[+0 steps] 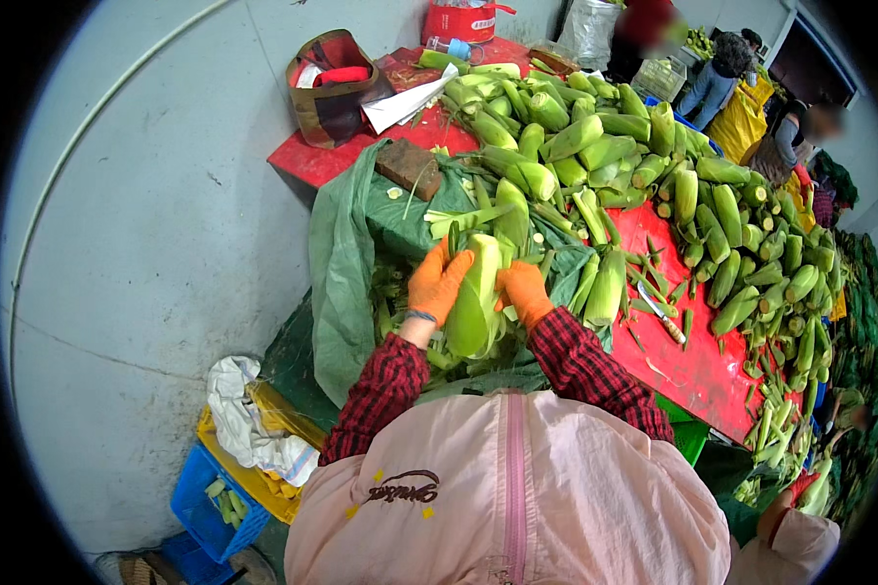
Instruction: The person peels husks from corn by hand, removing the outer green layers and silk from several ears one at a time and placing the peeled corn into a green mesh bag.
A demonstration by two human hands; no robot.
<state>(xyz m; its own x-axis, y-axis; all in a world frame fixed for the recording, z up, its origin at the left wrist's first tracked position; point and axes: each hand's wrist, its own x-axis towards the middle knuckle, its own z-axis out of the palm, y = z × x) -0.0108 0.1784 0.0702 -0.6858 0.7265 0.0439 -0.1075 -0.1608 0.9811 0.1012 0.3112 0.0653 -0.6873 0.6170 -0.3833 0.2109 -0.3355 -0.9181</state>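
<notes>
Both my hands wear orange gloves and meet over the mouth of a green sack point(339, 278) with husk leaves in it. My left hand point(439, 283) is closed round the left side of an ear of corn point(475, 297) wrapped in pale green husk. On the ear's other side, my right hand point(525, 292) has its fingers bent in against the husk; the fingertips are partly hidden. Another unpeeled ear point(607, 288) lies on the red table point(698, 375) to the right of my right hand. A knife point(661, 314) lies just beyond it, among husk scraps.
A large heap of corn point(605, 146) covers the far and right table. A brick point(409, 168) weighs down the sack; behind it stands a dark bag point(334, 93). Blue crates point(219, 502) stand low at left. Other people point(717, 78) are at the far right; a sleeve point(790, 546) shows nearby.
</notes>
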